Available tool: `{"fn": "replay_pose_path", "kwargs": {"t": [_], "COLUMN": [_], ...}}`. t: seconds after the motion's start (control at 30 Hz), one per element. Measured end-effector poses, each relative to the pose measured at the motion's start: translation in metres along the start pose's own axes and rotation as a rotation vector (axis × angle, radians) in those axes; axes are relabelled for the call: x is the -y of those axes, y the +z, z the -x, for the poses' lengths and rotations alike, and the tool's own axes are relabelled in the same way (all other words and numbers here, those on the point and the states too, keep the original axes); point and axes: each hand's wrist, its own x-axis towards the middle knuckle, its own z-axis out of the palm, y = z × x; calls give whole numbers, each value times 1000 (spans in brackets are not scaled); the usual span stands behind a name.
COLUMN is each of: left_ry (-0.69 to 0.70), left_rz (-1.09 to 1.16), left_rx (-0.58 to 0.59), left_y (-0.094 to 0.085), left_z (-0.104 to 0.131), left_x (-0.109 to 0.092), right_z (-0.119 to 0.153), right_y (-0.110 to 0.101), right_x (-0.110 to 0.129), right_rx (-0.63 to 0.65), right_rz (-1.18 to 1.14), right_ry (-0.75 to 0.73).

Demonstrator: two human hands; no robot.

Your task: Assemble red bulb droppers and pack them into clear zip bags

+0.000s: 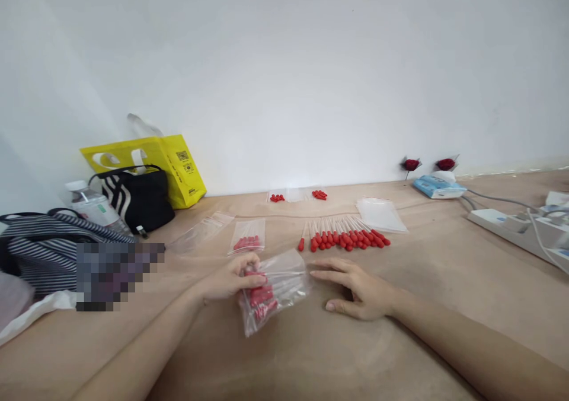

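Note:
My left hand [231, 277] grips a clear plastic bag [284, 282] by its left side, with several red-tipped sticks inside. My right hand [358, 288] is just right of the bag, fingers apart, holding nothing. Beyond my hands lies a row of loose red-headed sticks [347, 239], heads toward me. Left of that row, a flat clear bag [247, 236] with red-headed pieces lies on the table. A stack of clear bags [382, 215] is behind the row's right end. Two small groups of red pieces [277, 198] [319, 195] are near the wall.
The brown table [444, 282] meets a white wall. At left are a yellow bag [186, 175], a black bag [149, 196], a bottle [98, 208] and a striped cloth item [48, 250]. At right are a tissue pack [438, 186], two dark red flowers [446, 164] and a power strip [511, 223].

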Motion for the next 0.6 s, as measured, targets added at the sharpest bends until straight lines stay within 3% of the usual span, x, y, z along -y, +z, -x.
{"fn": "replay_pose_path", "kwargs": {"t": [0.13,0.23,0.43,0.6], "left_ry": [-37,-41,-109,-174], "left_rz": [275,287,74,-322], "left_rx": [-354,-589,-717,-819], "left_y": [-23,-36,-44,-64], "left_z": [-10,-33,-79,-73], "left_x": [2,2,8,13], "right_z": [0,-1,-1,-1], "right_y": [-1,-1,-1,-3], "right_x": [1,1,1,3], "right_rx": [17,17,29,50], "right_rz": [-4,-8,1,16], "right_ry": [4,10,24,34]}}
